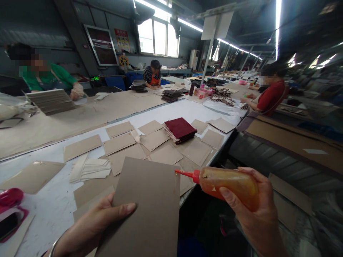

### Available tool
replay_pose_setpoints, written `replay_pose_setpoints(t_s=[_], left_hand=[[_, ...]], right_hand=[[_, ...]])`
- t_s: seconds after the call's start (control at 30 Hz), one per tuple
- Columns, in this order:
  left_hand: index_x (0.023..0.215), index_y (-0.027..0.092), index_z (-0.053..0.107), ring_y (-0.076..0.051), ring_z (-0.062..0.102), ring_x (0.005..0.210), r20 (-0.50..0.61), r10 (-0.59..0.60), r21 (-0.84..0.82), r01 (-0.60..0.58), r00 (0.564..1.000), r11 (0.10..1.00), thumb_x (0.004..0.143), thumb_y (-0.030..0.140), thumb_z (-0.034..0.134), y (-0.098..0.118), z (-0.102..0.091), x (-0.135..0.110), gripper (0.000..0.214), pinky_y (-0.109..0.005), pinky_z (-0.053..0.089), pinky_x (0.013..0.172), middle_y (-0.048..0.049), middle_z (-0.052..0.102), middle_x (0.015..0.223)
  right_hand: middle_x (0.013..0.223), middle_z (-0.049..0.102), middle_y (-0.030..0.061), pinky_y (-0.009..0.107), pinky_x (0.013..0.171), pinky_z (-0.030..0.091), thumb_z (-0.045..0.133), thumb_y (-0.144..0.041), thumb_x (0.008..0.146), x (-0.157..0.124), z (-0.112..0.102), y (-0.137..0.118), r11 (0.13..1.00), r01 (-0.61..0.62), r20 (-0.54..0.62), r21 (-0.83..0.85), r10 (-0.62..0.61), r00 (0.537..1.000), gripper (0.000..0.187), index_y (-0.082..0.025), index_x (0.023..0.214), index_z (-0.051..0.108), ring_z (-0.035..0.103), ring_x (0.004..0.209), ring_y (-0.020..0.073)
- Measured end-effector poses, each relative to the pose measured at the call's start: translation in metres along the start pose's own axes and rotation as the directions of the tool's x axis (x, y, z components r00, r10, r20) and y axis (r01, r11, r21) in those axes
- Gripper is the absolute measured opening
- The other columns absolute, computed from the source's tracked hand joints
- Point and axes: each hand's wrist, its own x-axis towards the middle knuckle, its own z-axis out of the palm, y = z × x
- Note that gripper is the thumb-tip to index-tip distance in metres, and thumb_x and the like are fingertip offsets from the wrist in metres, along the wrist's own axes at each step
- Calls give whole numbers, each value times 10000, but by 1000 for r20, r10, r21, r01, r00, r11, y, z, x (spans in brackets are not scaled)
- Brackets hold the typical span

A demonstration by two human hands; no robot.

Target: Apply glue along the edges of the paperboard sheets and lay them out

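My left hand (104, 217) grips a taupe rectangular panel (150, 203) by its left side, thumb flat on its face and fingers behind it. Wrapped in my right hand (257, 210) is a squeeze glue bottle (227, 182), filled with amber liquid and tipped sideways. Its red nozzle (184, 173) points left, and the tip meets the panel near the upper right corner. A thin shiny strip runs down the panel's right edge below the tip. Beyond the panel, several similar taupe panels (120, 142) lie spread on the white-covered table (50, 210).
A stack of maroon panels (180, 129) sits amid the taupe ones. White strips (93, 168) lie to the left, near a pink object (12, 196). Co-workers are at the far tables: one in green (59, 76), one in an orange apron (154, 80), one in red (272, 94).
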Motion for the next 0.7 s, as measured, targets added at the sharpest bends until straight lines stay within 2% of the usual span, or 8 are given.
replay_pose_setpoints(t_s=[0.17, 0.3, 0.5, 0.7], left_hand=[[1244, 156, 517, -307, 713, 775, -12, 26, -24, -26, 1000, 999, 705, 317, 738, 4, 4, -2, 605, -369, 565, 683, -133, 749, 973], [1221, 133, 528, -289, 711, 736, -31, 49, -1, -49, 998, 999, 712, 296, 733, 9, 4, -2, 572, -342, 562, 637, -135, 750, 960], [1243, 92, 495, -260, 708, 742, -27, 130, -40, -131, 991, 991, 771, 224, 675, 17, -4, 5, 522, -325, 565, 648, -137, 753, 917], [1334, 94, 413, -258, 712, 750, -47, 190, -86, -193, 981, 977, 786, 165, 649, 28, -7, 9, 602, -332, 579, 653, -133, 754, 901]], right_hand=[[1142, 523, 36, 329, 783, 496, 734, -438, 705, -8, -2, -13, 997, -78, 14, -12, 78, 997, 512, -282, 1136, 505, 553, 930, 226], [1123, 536, 26, 297, 765, 500, 729, -454, 703, -16, -2, -22, 989, -149, 36, 19, 148, 988, 493, -288, 1112, 509, 566, 928, 218], [1125, 535, -1, 234, 779, 486, 741, -440, 693, -28, -2, -22, 979, -197, 51, 55, 195, 980, 490, -302, 1104, 513, 562, 957, 194], [1124, 539, 2, 202, 794, 483, 739, -467, 682, -37, -4, -22, 966, -254, 106, 44, 249, 963, 524, -298, 1115, 498, 564, 966, 188]])
